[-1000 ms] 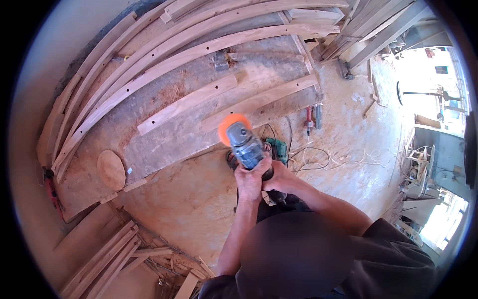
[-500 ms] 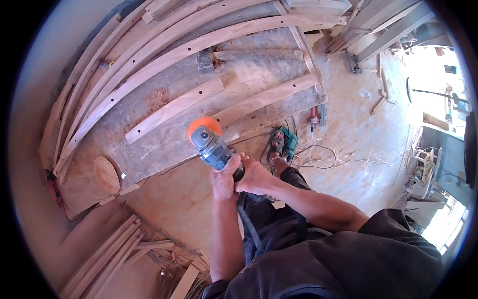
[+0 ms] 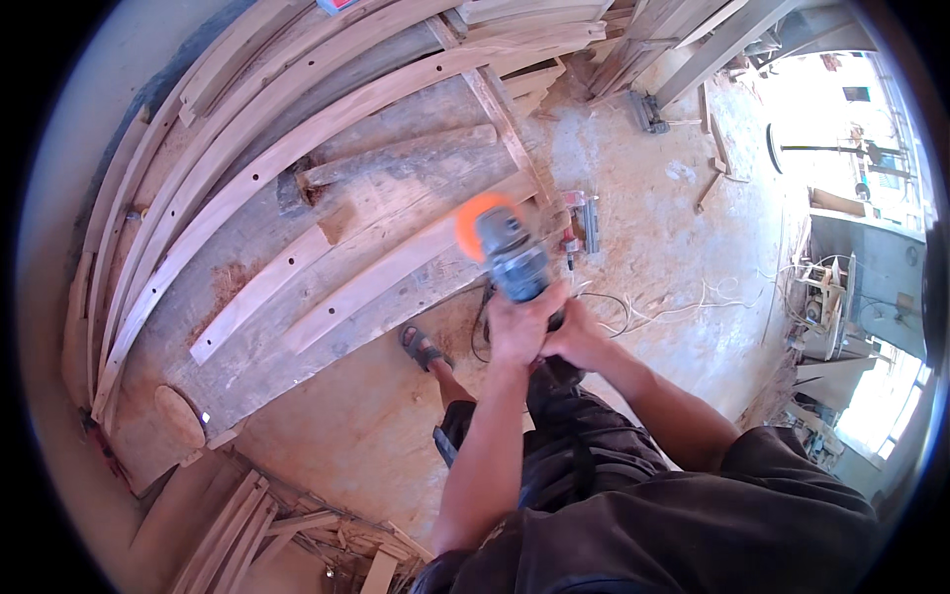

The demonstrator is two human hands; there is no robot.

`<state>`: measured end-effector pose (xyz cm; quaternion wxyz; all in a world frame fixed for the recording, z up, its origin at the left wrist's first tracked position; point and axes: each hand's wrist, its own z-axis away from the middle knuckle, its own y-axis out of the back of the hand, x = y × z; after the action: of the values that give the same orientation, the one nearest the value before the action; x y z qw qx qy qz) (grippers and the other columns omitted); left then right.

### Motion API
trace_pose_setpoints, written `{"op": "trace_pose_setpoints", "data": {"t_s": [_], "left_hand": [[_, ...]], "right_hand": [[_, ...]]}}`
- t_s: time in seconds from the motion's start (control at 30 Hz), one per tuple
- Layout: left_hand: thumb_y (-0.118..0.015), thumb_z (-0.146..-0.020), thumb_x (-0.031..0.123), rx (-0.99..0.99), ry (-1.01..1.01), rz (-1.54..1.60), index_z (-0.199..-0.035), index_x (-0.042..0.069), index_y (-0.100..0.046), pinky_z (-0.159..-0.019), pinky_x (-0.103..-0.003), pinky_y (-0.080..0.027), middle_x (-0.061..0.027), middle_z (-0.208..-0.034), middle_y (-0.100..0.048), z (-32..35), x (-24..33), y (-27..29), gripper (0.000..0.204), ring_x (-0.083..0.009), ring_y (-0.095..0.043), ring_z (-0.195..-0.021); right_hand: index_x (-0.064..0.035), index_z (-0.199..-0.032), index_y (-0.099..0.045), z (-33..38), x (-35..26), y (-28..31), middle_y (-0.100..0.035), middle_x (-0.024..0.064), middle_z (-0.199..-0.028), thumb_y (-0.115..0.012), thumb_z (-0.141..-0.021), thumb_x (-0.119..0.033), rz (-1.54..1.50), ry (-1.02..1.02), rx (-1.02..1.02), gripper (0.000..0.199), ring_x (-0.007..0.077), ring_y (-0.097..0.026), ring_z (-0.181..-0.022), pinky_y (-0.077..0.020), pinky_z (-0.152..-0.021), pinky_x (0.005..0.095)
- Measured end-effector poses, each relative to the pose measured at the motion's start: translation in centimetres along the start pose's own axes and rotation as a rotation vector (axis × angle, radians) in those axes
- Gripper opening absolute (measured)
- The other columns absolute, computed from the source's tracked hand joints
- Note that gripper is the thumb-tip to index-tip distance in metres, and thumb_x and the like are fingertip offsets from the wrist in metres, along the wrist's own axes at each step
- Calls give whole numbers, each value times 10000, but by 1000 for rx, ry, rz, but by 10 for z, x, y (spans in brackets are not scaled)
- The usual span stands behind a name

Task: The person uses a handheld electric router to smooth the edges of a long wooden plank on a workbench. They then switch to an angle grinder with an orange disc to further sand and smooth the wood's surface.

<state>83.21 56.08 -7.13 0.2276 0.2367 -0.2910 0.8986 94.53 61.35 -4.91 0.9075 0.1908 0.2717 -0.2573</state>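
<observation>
An angle grinder (image 3: pixel 519 265) with an orange disc (image 3: pixel 472 238) is held in both my hands. My left hand (image 3: pixel 519 327) is closed around its body and my right hand (image 3: pixel 579 339) grips the rear end. The disc overlaps the right part of a curved wooden piece (image 3: pixel 386 281) on the workbench; whether it touches the wood I cannot tell. The grinder's head looks smeared by motion. Left of that piece lies a shorter curved piece (image 3: pixel 255 301) with dark holes.
Long curved wooden strips (image 3: pixel 287 150) lie along the bench's (image 3: pixel 287 374) far side. At its left end is a round wooden disc (image 3: pixel 180 417). A red tool (image 3: pixel 570 243) and loose cables (image 3: pixel 683 309) are on the floor to the right. Stacked boards (image 3: pixel 220 540) lean at the lower left.
The grinder and both hands have moved right along the curved piece. The whole view has shifted, so the bench appears further left, and a sandalled foot now shows beside the bench.
</observation>
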Motion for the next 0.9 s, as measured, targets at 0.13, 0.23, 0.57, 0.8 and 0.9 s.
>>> {"op": "trace_pose_setpoints", "data": {"t_s": [0.13,0.23,0.57,0.8,0.9], "left_hand": [[-836,-789,142,-49,97,-205,-967,11,-750,-724,-290,-544,-21,-897,-732,-16,9,-41,236,-101,-661,-769],[-809,-815,107,-33,-11,-145,-992,23,-748,-724,-310,-548,-30,-903,-729,-13,0,-21,205,-112,-662,-770],[-801,-808,84,-39,64,-160,-960,26,-727,-694,-303,-522,-3,-888,-692,-30,-5,-55,179,-100,-627,-748],[-787,-818,66,43,42,-19,-981,32,-723,-720,-317,-533,-20,-880,-690,-12,7,-28,178,-133,-653,-770],[-799,-812,83,-2,-11,-119,-955,32,-725,-709,-313,-534,-15,-864,-691,-25,4,-34,169,-118,-647,-759]], "right_hand": [[19,-990,-694,0,-3,36,-749,97,-912,-796,-692,-125,-190,-40,55,347,171,-719,-864,-560,-740,331],[36,-1030,-677,-1,-7,21,-747,137,-933,-812,-674,-170,-154,91,-16,433,213,-726,-883,-564,-773,354],[47,-1080,-664,-5,-20,63,-742,153,-976,-847,-645,-258,-169,-135,-93,562,249,-727,-948,-557,-835,375],[43,-1106,-655,-14,-3,23,-738,181,-963,-835,-641,-273,86,137,-11,590,256,-725,-931,-553,-852,371],[52,-1091,-650,-8,-24,39,-736,180,-951,-836,-651,-250,-30,60,4,565,244,-719,-927,-555,-847,366]]}}
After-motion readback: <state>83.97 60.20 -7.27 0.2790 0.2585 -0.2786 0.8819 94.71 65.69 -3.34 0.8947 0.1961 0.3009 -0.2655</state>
